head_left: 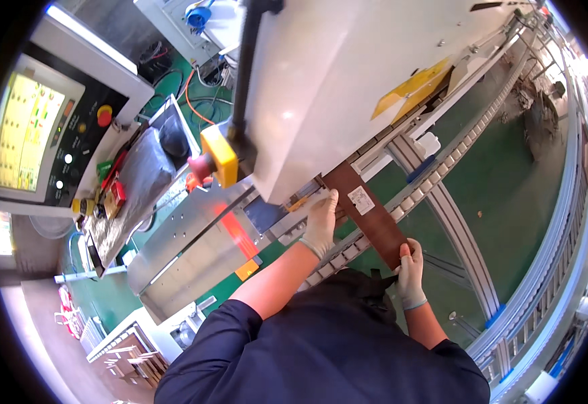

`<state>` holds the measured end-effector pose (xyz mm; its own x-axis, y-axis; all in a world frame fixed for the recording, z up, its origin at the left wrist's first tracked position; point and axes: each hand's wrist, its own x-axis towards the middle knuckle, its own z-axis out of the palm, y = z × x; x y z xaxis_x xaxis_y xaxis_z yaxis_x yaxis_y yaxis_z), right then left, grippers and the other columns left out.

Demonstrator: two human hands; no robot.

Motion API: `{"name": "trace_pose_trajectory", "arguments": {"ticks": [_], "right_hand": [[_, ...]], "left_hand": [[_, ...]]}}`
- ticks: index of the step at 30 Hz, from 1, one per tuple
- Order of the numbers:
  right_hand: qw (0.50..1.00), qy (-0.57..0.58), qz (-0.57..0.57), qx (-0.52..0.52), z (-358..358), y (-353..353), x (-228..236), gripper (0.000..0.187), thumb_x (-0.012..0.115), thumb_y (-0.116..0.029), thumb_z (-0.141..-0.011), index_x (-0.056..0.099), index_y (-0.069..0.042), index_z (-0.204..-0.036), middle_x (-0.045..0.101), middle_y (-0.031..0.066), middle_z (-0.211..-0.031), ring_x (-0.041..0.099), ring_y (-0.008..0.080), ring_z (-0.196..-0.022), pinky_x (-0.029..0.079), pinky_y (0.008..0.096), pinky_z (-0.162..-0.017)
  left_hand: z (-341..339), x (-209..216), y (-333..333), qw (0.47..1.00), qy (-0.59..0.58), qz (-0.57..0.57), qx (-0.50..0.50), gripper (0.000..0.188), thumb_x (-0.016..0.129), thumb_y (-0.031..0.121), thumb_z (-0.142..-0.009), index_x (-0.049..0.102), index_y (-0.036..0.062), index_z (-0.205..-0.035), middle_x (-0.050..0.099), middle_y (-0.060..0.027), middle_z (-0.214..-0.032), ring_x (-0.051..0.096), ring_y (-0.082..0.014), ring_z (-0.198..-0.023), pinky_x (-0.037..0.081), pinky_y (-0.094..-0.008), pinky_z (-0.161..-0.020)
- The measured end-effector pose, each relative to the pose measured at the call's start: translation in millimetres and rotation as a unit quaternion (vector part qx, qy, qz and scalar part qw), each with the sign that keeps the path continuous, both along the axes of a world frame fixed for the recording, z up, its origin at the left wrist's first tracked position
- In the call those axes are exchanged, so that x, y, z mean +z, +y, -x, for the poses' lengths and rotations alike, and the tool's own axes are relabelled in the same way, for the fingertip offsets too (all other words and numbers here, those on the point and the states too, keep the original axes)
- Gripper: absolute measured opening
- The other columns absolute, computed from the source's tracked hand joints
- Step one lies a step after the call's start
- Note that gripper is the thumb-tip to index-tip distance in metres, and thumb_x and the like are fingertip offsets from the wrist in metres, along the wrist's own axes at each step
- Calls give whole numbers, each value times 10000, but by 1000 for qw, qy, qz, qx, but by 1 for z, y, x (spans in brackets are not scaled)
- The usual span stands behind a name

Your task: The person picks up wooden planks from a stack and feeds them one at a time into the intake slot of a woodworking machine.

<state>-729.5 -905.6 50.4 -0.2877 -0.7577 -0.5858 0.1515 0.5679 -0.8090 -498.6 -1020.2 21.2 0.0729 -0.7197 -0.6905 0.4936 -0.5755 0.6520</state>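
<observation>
Brown board (372, 219) right of frame centre, gloved right hand (411, 276) closed on its lower end, gloved left hand (321, 227) at its left edge, closure unclear, white machine cover (321, 87) blocking upper centre, conveyor track (444, 170) passing beneath, lit screen (28, 131) upper left

Screen (27, 131) left of board (380, 231)

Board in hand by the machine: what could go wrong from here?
1. Pinch: the left hand is at the edge of the board, close to the machine; a sudden shift might catch it.
2. Drop: the right hand holds the near end, which appears to overhang the padded rail; a slip could tip it.
</observation>
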Motion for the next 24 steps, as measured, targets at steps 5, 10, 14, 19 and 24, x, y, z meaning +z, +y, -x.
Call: {"name": "trace_pose_trajectory", "arguments": {"ticks": [5,10,14,19,24], "right_hand": [[989,19,134,-59,38,-29,-34,321,542,-219,-1084,554,-44,-1353,595,8,-1155,483,42,-724,408,211,-563],[991,16,90,-100,77,-72,-23,342,557,-221,-1071,573,-67,-1376,607,-18,-1068,400,35,-629,323,206,-497],[987,-39,96,-121,107,-103,-9,375,573,-235,-1056,567,-60,-1387,592,-17,-978,390,47,-560,311,215,-486],[941,-173,154,-247,150,-129,-47,463,549,-155,-1011,467,-58,-1457,621,-16,-989,486,72,-621,416,251,-543],[873,-260,183,-369,117,-111,-50,187,603,-169,-1031,595,-77,-1193,648,-4,-976,562,85,-784,469,245,-691]], "left_hand": [[47,3,-41,1000,-10,-1,-14,450,633,461,-1031,645,17,-1103,678,-44,-933,652,-159,-797,531,-317,-673],[92,-9,-82,998,12,37,-47,435,556,476,-1059,642,54,-1124,687,-44,-953,644,-149,-822,513,-295,-665],[105,-26,-105,995,24,60,-76,449,561,461,-1060,612,69,-1271,707,-73,-1120,685,-177,-945,540,-317,-797],[68,-24,-40,952,-63,112,-277,473,539,392,-1068,535,36,-1380,693,-111,-1246,677,-200,-1053,532,-339,-898],[-33,-27,72,994,-90,33,-55,405,568,301,-1073,545,56,-1395,704,-128,-1192,685,-236,-1078,542,-352,-911]]}}
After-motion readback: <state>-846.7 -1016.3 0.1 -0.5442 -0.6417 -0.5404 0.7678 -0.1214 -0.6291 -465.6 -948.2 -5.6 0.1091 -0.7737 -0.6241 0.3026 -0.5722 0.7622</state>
